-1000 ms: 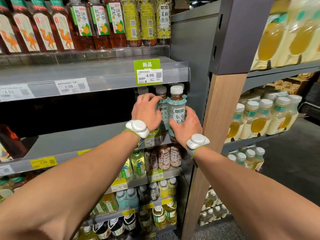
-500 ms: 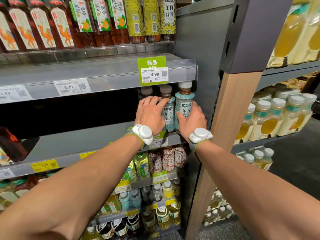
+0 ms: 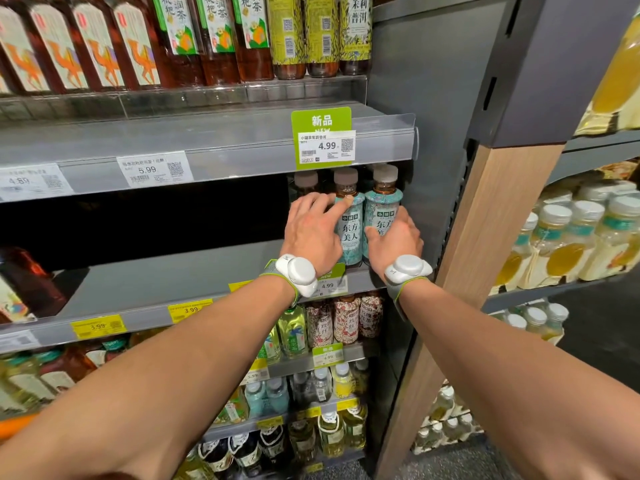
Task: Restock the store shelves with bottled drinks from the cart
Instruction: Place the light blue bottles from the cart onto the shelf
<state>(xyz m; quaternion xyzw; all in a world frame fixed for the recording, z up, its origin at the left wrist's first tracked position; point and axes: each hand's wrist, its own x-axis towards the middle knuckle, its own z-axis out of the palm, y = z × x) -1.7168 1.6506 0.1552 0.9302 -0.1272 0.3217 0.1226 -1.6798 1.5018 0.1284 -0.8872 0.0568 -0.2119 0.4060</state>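
Curling round a teal-labelled brown-capped plastic bottle [image 3: 382, 210], fingers of the right hand [image 3: 395, 242] hold it; spread fingers of the left hand [image 3: 311, 233] touch the twin bottle [image 3: 351, 237] beside it.

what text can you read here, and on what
"新品 NEW": green shelf tag
"4.99": price label on it
"5.99": white price label
"3.99": yellow price label
"东方美人": middle teal bottle
"东方": right teal bottle, rest behind right hand
"茉莉普洱": top-shelf yellow bottle
Fine print: too small

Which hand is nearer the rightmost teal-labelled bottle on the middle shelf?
Right. The right hand holds the rightmost teal-labelled plastic bottle low down; the left hand touches the neighbouring teal-labelled bottle beside it.
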